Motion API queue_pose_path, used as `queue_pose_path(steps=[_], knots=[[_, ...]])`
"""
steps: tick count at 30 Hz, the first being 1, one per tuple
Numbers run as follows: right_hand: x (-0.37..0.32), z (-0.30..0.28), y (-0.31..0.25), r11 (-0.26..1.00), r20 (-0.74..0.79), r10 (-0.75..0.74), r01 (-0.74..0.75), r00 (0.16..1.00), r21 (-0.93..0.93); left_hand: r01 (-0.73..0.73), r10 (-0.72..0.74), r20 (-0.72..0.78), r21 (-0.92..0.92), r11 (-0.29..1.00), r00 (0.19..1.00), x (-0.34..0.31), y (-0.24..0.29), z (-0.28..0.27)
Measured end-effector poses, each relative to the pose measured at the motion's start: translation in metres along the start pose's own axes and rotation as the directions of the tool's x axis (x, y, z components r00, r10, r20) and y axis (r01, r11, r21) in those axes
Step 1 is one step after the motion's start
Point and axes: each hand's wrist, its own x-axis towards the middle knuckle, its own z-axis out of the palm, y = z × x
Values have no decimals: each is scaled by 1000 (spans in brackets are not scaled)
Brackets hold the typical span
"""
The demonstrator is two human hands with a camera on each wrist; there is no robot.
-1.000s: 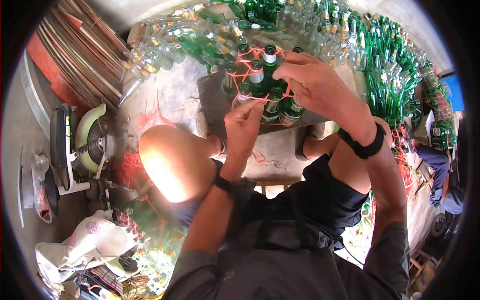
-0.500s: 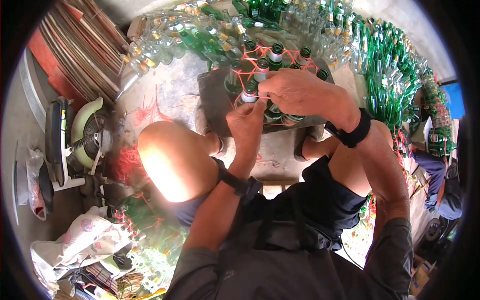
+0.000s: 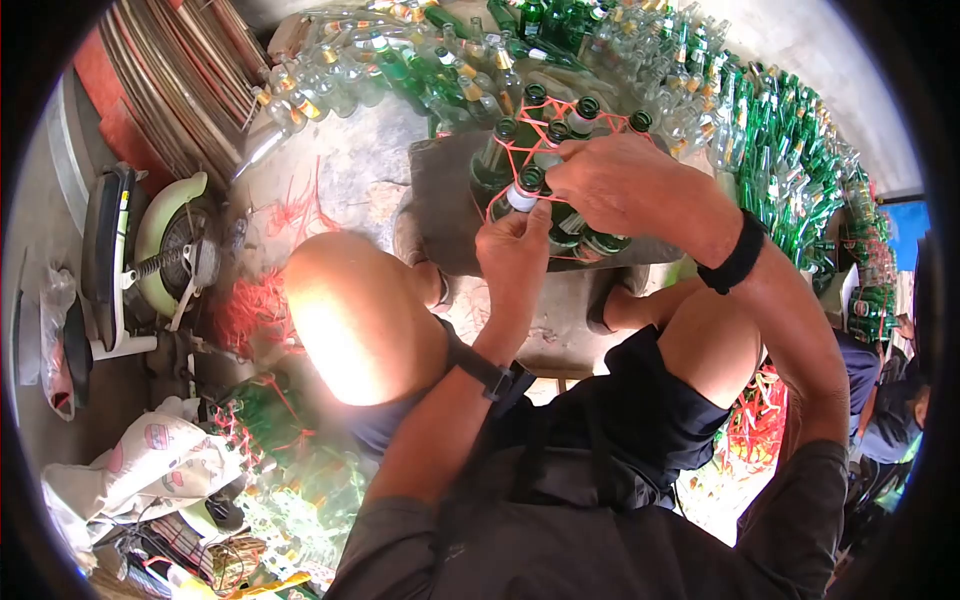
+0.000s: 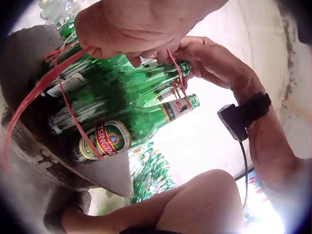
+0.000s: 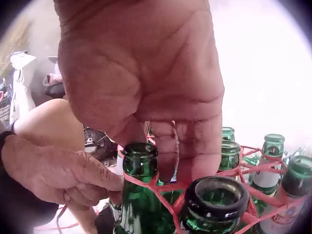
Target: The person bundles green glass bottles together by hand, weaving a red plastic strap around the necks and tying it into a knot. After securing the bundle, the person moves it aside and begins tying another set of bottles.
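A cluster of green beer bottles [image 3: 492, 165] stands on a dark slab [image 3: 440, 195] between the person's knees. Red plastic string [image 4: 35, 92] crisscrosses around the necks and circles the bodies, one of which bears a Tsingtao label [image 4: 108, 139]. At the nearest bottle's neck, the left hand [image 3: 512, 260] pinches the string between thumb and forefinger, a loose end trailing from it. Over the bottles, the right hand [image 3: 640, 185] reaches in from the right, its bent fingers pinching string beside that same neck. In the right wrist view, its fingertips are partly hidden behind a bottle neck [image 5: 140, 165].
Piles of green and clear bottles [image 3: 760, 130] line the back and right. Long strips [image 3: 180, 80] lean at the far left, above a scooter's wheel [image 3: 170, 250]. Red string scraps [image 3: 260, 312] and a white sack [image 3: 150, 460] lie at left. Another person [image 3: 890, 420] sits at right.
The right hand has moved from the bottles' right side leftward and down to the near neck beside the left hand. The left hand keeps its pinch there. The head view has shifted slightly.
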Motion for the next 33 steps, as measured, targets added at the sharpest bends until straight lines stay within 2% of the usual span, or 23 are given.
queue_pose_path(steps=[1,5,7,9,14,16,20,23,25,27,28,29,31,33], knots=[[-2,-1,1,1000,-80,-13,11,997,-22,-13,13,-15,-14,1000,1000,-2,-1,2],[-2,-2,6,997,-88,-36,29,995,-76,-82,82,0,-35,996,997,-2,-6,3],[-2,0,8,990,-146,-84,66,986,-124,-56,57,7,-88,995,998,-2,-2,3],[-1,-2,11,990,-117,-95,81,989,-118,-25,27,10,-137,990,1000,-5,5,2],[-3,-20,11,986,-70,-91,79,993,-150,-151,154,12,-123,981,988,-4,9,7],[-3,-24,15,983,8,-69,69,998,-167,-147,151,24,-108,983,988,-4,12,6],[1,-24,26,975,-28,-131,123,991,-185,-139,145,37,-117,983,989,-4,9,9],[4,-28,31,983,-40,-91,83,995,-165,-142,151,56,-133,981,987,-7,11,10],[4,-30,34,987,-132,-105,87,986,-134,-104,117,71,-162,981,991,-8,13,8],[6,-37,34,985,-84,-47,32,995,-170,-64,82,87,-191,980,993,-8,13,9],[7,-42,34,979,-40,12,-20,999,-205,-93,112,89,-195,976,990,-8,11,9],[9,-46,33,978,-39,11,-19,999,-206,-121,142,91,-199,972,986,-7,9,10],[12,-53,34,982,22,97,-92,995,-167,-149,166,85,-174,973,982,-7,8,10],[13,-51,40,984,-10,71,-72,997,-166,-178,191,81,-149,973,978,-6,11,10]])
